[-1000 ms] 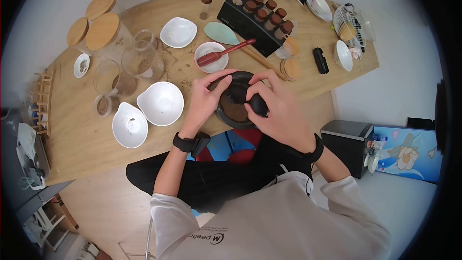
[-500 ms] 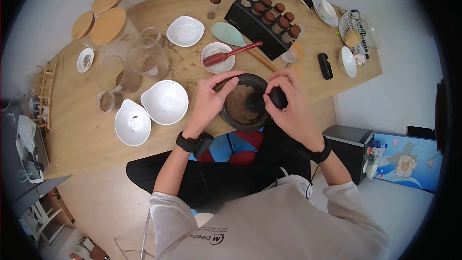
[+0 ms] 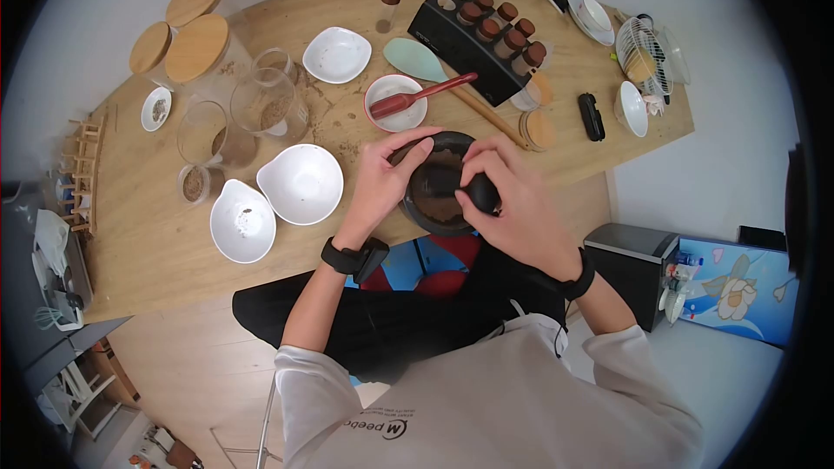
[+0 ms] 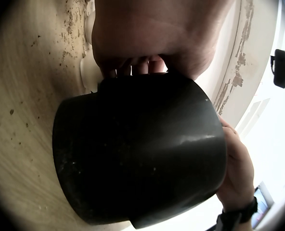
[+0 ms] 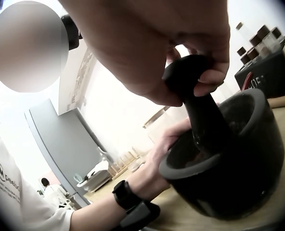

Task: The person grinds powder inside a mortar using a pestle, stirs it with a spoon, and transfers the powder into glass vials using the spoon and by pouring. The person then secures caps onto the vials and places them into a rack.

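Note:
A black mortar stands at the table's near edge with brown powder inside. My left hand grips its left rim, thumb at the lip; in the left wrist view the mortar's dark outer wall fills the middle. My right hand holds the black pestle by its rounded top, fingers and thumb curled about it. The pestle leans, its lower end down inside the mortar. Just behind the mortar is a red-rimmed bowl with a red spatula lying across it.
Two white spouted bowls sit to the left, near glass beakers and wooden-lidded jars. Farther back are a square white dish, a green-headed spoon and a black rack of corked vials. Powder is scattered on the table.
My right hand has swung the pestle round inside the mortar, first rightward, then back left, and the powder shows differently. My left hand keeps its grip on the rim.

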A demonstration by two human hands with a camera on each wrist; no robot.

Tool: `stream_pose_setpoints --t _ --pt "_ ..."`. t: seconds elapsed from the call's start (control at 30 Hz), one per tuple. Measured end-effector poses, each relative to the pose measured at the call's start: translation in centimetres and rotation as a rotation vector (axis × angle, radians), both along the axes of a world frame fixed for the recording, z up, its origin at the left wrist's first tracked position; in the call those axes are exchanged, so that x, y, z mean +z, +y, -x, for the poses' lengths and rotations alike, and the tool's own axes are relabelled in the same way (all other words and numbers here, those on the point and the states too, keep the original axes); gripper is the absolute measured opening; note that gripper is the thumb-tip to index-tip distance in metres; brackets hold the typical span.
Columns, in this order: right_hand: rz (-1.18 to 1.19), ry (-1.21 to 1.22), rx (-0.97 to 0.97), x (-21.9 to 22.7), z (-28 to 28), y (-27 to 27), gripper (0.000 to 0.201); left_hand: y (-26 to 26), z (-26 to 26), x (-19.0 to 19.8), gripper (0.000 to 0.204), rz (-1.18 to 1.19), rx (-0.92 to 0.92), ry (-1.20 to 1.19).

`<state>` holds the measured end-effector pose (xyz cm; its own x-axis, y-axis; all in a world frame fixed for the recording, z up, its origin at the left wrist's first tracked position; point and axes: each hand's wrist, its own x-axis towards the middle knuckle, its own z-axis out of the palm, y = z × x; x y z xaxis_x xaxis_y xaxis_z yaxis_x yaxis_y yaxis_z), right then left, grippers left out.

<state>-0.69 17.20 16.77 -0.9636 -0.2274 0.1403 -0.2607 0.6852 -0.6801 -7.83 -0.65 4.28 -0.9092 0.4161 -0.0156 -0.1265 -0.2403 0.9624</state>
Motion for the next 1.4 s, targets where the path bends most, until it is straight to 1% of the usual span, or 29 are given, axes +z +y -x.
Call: stream_pose_setpoints --t 0.1,0.13,0.17,0.23,0.27,0.33,0.4,0.47,0.53,0.57,0.63,0.67,0.77,0.8,0.83,0.9,0.97,1.03,1.07,1.1,1.17,1.2,1.23,1.33,1.4 --pt "-0.035 0.000 -0.004 0.2 -0.5 1.4 0.023 0.0 0.1 -0.1 0.025 0.000 0.059 0.028" --pt "-0.050 0.057 -0.051 0.0 -0.1 1.6 0.024 0.0 0.0 0.1 0.025 0.004 0.062 0.024" --pt "-0.051 0.057 -0.054 0.0 0.0 1.5 0.024 0.0 -0.1 0.2 0.025 0.007 0.062 0.022" --pt "-0.088 0.023 -0.193 0.2 0.5 0.6 0.023 0.1 -0.1 0.2 0.025 0.008 0.058 0.030" --pt "-0.085 0.023 -0.194 0.2 0.4 0.5 0.023 0.0 -0.1 0.2 0.025 0.012 0.056 0.034" --pt "-0.008 0.020 -0.006 0.2 0.1 0.1 0.023 0.0 -0.1 0.2 0.025 0.004 0.051 0.022" --pt "-0.022 0.001 0.004 0.4 -0.4 1.0 0.024 0.0 0.0 0.2 0.025 -0.011 0.059 0.012" --pt "-0.033 -0.021 0.014 0.2 -0.3 1.3 0.024 -0.1 -0.1 0.2 0.025 0.053 0.063 0.066" --pt "-0.089 0.115 -0.134 -0.4 0.3 1.2 0.024 0.0 -0.2 0.1 0.025 0.023 0.060 0.054" --pt "-0.089 0.119 -0.136 -0.4 0.4 0.8 0.024 0.1 -0.1 0.1 0.025 -0.006 0.061 0.048" --pt "-0.034 0.049 -0.078 -0.4 0.4 -0.4 0.024 -0.2 0.1 0.2 0.026 0.006 0.031 0.032" --pt "-0.035 0.033 0.000 -0.3 -0.1 -0.2 0.024 -0.3 0.0 0.2 0.026 0.014 0.005 0.012" --pt "-0.019 -0.040 0.023 0.3 -1.0 0.9 0.025 -0.3 0.2 -0.1 0.027 0.036 0.018 0.055" --pt "-0.050 0.055 -0.003 0.1 -0.6 1.6 0.025 -0.4 0.2 -0.2 0.027 0.037 0.022 0.053" --pt "-0.049 0.054 -0.003 -0.1 -0.2 1.5 0.025 -0.5 0.1 0.2 0.027 0.045 0.022 0.052" --pt "-0.073 0.089 -0.166 -0.1 0.5 1.1 0.025 -0.3 0.1 0.5 0.027 0.050 0.017 0.057" --pt "-0.109 0.090 -0.179 0.0 0.3 0.0 0.025 -0.4 0.1 0.3 0.027 0.056 0.021 0.078" --pt "-0.014 0.017 0.024 -0.1 -0.3 -0.3 0.025 -0.5 0.1 0.4 0.026 0.060 0.012 0.069" --pt "-0.013 -0.007 0.051 0.0 -0.6 0.0 0.024 -0.6 0.3 0.5 0.026 0.063 0.007 0.061" --pt "-0.014 -0.006 0.058 -0.1 -0.4 0.5 0.024 -0.7 0.4 0.4 0.026 0.063 0.014 0.062" --pt "-0.080 0.089 -0.067 -0.7 -0.3 1.3 0.023 -0.7 0.2 0.2 0.026 0.096 0.007 0.069" --pt "-0.083 0.089 -0.133 -0.9 0.0 1.3 0.023 -0.7 0.1 0.2 0.026 0.096 0.002 0.068" --pt "-0.083 0.092 -0.137 -0.8 0.1 0.7 0.023 -0.7 0.1 0.3 0.026 0.083 0.008 0.081" --pt "-0.084 0.091 -0.133 -0.1 0.3 -0.9 0.022 -0.7 0.3 0.7 0.026 0.076 0.009 0.082" --pt "-0.019 -0.040 0.049 0.4 -0.3 -0.7 0.022 -0.7 0.3 0.5 0.026 0.077 0.013 0.065"
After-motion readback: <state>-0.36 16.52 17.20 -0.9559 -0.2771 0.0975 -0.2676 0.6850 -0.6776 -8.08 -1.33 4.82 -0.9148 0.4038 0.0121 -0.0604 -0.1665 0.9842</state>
